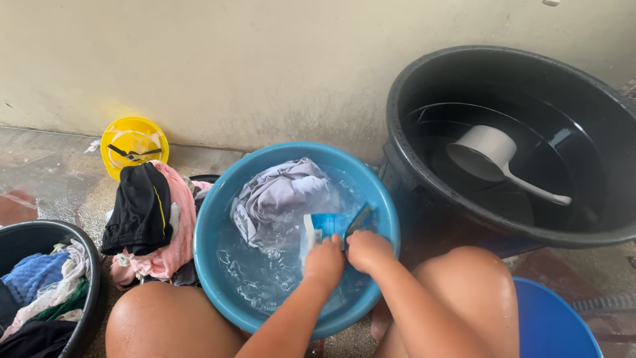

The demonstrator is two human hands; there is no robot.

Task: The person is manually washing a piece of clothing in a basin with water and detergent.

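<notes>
Hands at lower centre of frame: left hand [324, 260] and right hand [366, 249] both clenched on blue-white sachet [329, 227], held over water in blue basin [218, 225]. Grey cloth [278, 195] soaks behind. Black tub [411, 99] w/ grey dipper [493, 156] upper right; clothes pile [149, 219] left.

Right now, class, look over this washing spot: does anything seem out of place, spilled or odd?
Little stands out. The yellow lid lies alone by the wall, away from any container. A heap of clothes spills over a hidden dark tub's rim beside the blue basin. Both hands, left hand and right hand, grip a blue packet over the water.
</notes>
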